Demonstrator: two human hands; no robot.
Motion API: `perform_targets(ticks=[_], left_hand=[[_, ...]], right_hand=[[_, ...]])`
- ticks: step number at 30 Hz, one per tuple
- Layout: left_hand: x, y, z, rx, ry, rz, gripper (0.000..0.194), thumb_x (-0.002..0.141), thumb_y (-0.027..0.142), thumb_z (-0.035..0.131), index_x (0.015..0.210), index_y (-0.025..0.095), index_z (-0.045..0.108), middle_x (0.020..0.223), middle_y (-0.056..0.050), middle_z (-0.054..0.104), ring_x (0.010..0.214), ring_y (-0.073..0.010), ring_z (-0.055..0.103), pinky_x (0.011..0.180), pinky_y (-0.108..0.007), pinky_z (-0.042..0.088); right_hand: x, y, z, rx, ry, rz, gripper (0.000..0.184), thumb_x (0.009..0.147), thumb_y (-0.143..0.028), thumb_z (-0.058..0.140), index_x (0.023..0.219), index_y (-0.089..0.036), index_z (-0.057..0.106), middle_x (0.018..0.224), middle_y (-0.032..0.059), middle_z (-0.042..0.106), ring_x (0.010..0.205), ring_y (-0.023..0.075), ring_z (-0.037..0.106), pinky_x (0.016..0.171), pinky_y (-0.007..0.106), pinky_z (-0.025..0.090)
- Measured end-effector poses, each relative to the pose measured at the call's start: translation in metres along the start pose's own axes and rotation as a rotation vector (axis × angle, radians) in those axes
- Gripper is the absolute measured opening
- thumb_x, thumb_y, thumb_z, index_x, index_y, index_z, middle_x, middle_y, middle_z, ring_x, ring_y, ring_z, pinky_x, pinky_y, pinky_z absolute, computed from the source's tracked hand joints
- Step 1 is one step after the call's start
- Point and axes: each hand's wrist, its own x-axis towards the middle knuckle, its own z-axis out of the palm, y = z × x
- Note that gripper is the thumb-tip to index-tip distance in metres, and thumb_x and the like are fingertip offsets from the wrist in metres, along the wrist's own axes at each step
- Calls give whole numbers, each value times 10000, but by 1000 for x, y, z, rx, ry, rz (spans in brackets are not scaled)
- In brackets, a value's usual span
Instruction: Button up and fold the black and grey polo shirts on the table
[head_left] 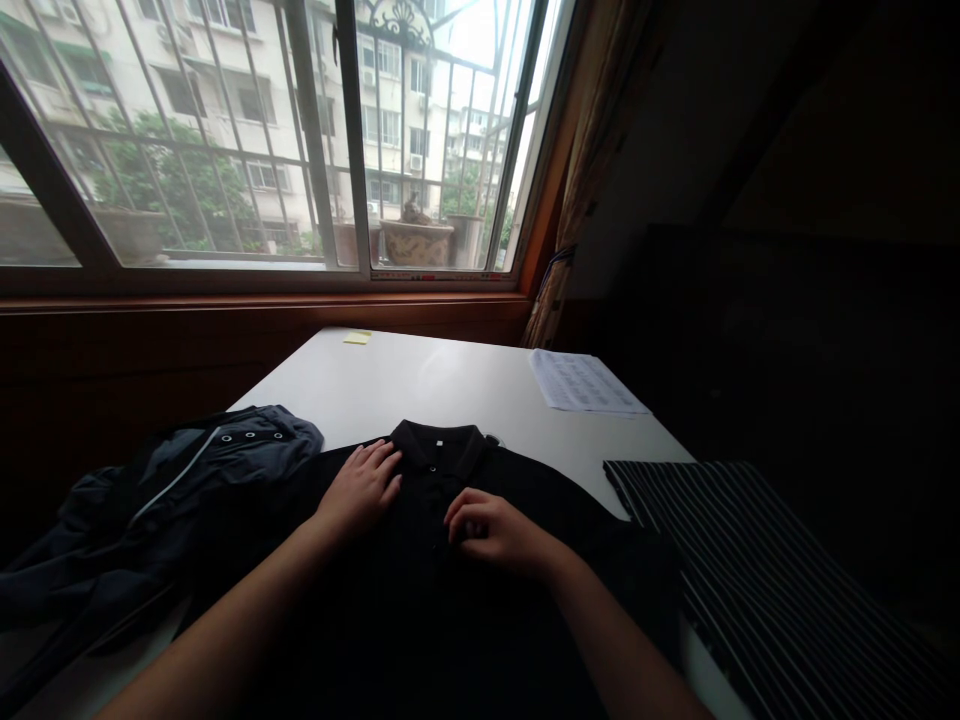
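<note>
Black polo shirt of plain cloth [420, 610]: spread out in front of you on the table, front side up, neck end away from you, lower part running toward you into shadow.
Folded black collar [405, 447]: lying open at the shirt's top; small white neck label [439, 442] visible inside, one small pale-rimmed button [433, 468] just below.
Your bare left hand [361, 487]: laid palm down on the shirt, fingers extended and slightly spread, fingertips beside the collar's left side; nothing seen in its grasp.
Your bare right hand [495, 532]: over the shirt's chest, right of the button line, fingers curled toward the palm; you cannot tell from here whether it pinches cloth.
White smooth-topped table [442, 375]: under the shirt, reaching toward the window side.
Dark blue-grey garment with white piping and ringed eyelets [262, 460]: crumpled, on your left, next to the shirt's shoulder.
Black cloth with thin pale stripes [750, 550]: flat on your right, near the shirt's sleeve.
Printed white paper sheets [585, 382]: far right of the tabletop.
Yellow paper notes [358, 338]: far left edge.
Barred sliding window [330, 150]: beyond the table, daylight coming through.
</note>
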Motion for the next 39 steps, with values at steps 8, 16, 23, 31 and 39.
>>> perform_targets(ticks=[8,16,23,31,39], left_hand=[[1,12,-21,-113,69,72,266,961,246,502,1151,251,689,1176,-69,675,1108,-249,596,942,-387,522],[-11,36,-35,-407,-52,500,184,969,209,507,960,217,691,845,-36,628,725,-137,586,664,-253,465],[-15,48,-41,-536,-117,616,98,907,168,609,985,211,649,1027,-43,670,889,-159,635,824,-268,493],[-14,47,-33,-521,-72,629,94,937,216,605,1006,208,669,1011,-53,669,874,-160,641,823,-266,521],[-17,42,-27,-504,-69,619,83,941,230,606,981,198,672,1006,-60,666,889,-169,649,806,-278,525]], right_hand=[[-5,-17,-1,-287,66,-118,209,733,-27,619,812,-209,683,1037,18,673,731,115,628,639,226,488],[-4,-16,7,-588,78,-273,204,822,-46,563,931,-194,651,1138,76,653,927,182,665,814,290,562],[-5,-8,11,-616,165,-380,145,937,-108,528,924,-188,647,1030,73,656,884,173,653,801,296,591],[-6,-1,18,-687,221,-448,157,983,-138,492,951,-182,639,981,76,667,854,170,645,766,297,577],[-11,0,15,-849,172,-399,156,985,-180,513,1030,-197,662,912,61,628,798,169,587,707,282,518]])
